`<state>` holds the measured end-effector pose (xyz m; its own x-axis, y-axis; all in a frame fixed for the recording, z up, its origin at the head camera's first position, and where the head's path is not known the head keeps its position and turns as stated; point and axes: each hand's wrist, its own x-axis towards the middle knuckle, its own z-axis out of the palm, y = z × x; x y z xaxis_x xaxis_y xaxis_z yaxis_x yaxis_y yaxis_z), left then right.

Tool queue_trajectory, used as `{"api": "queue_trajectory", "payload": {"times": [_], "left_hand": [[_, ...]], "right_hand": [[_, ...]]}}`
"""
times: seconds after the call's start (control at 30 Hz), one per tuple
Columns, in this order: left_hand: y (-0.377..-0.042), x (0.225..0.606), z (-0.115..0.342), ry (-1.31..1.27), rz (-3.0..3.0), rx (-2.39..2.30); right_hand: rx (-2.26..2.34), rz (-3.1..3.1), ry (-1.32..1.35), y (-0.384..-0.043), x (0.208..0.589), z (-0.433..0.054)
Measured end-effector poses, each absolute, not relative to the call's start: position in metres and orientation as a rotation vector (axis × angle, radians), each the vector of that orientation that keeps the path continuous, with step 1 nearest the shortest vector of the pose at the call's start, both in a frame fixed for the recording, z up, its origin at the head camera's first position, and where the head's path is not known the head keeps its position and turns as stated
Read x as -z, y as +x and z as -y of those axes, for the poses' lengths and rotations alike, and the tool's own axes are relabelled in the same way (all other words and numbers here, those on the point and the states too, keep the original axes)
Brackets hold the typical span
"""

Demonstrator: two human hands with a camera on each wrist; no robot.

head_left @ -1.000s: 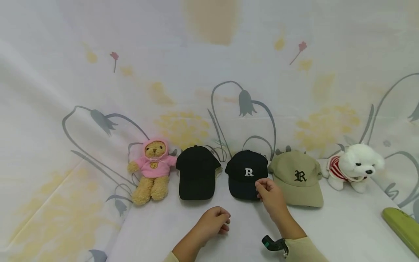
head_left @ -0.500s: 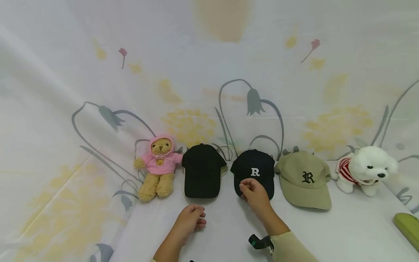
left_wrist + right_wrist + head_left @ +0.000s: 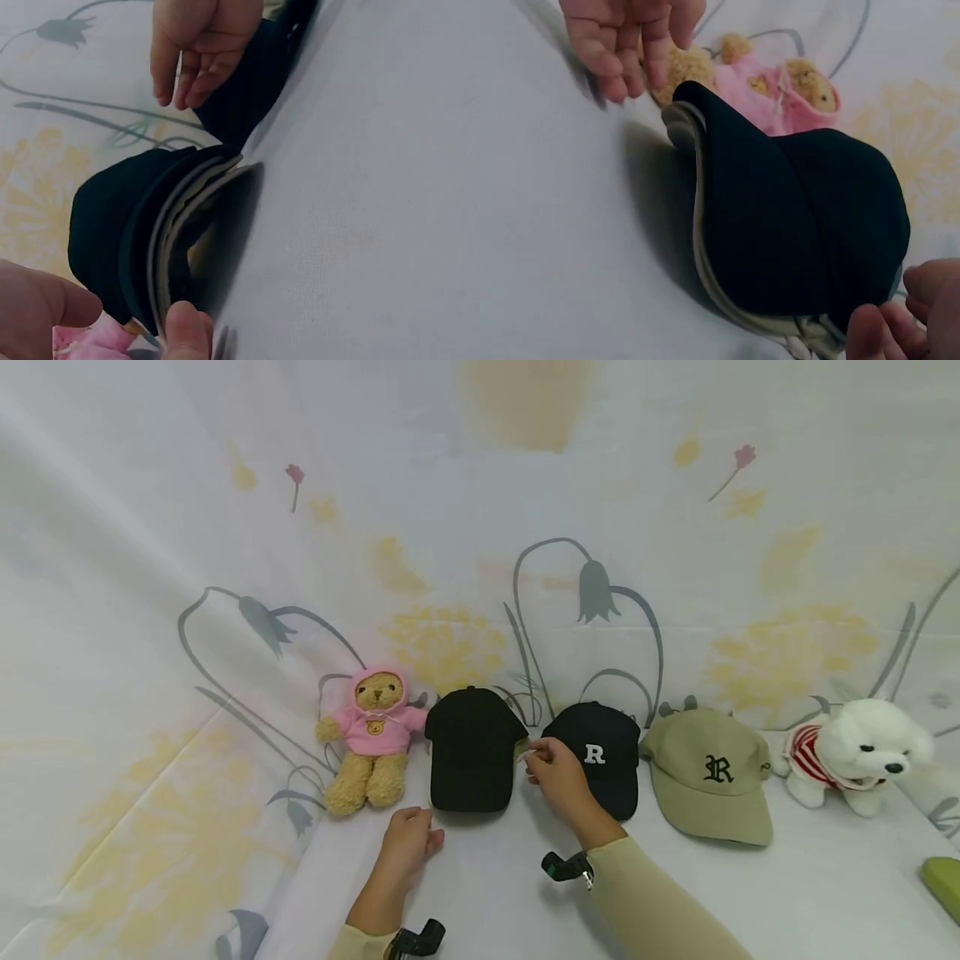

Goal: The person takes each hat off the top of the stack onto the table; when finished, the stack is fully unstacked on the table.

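Observation:
A plain black cap [image 3: 472, 760] sits on the white surface, brim toward me. In the left wrist view light-edged brims [image 3: 169, 232] show nested beneath it. My left hand [image 3: 408, 839] is just off the brim's front left corner, with thumb and fingers apart in the left wrist view. Close by the cap's right side is my right hand [image 3: 558, 777], its fingers loosely bent and its thumb apart from them in the right wrist view. It partly covers the navy cap [image 3: 600, 747] with a white R. Neither hand visibly grips anything.
Left of the black cap leans a teddy bear [image 3: 375, 739] in a pink hoodie. Farther right are a khaki cap [image 3: 705, 768] with a black R and a white plush dog [image 3: 862, 752] in red stripes. A green object [image 3: 943, 885] lies at the right edge. Floral cloth hangs behind.
Both hands have moved left and forward. The right hand has passed from the navy cap's brim to the black cap's right side, the left to its front left corner. The view has shifted slightly.

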<state>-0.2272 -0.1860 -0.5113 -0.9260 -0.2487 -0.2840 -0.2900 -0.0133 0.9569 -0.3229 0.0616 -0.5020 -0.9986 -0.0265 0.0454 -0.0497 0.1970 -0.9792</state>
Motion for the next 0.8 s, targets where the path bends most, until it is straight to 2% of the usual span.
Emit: {"api": "queue_trajectory", "payload": {"times": [0.47, 0.63, 0.8], "left_hand": [[-0.249, 0.52, 0.185, -0.629, -2.095, -2.231], [-0.25, 0.523, 0.184, -0.654, -2.099, -2.255], [-0.251, 0.522, 0.18, -0.672, -2.075, -2.31]], "right_hand": [[-1.583, 2.678, 0.095, -0.363, 0.504, -0.051], [-1.561, 2.712, 0.14, -0.373, 0.506, -0.049], [-1.739, 2.612, 0.058, -0.374, 0.506, -0.046]]}}
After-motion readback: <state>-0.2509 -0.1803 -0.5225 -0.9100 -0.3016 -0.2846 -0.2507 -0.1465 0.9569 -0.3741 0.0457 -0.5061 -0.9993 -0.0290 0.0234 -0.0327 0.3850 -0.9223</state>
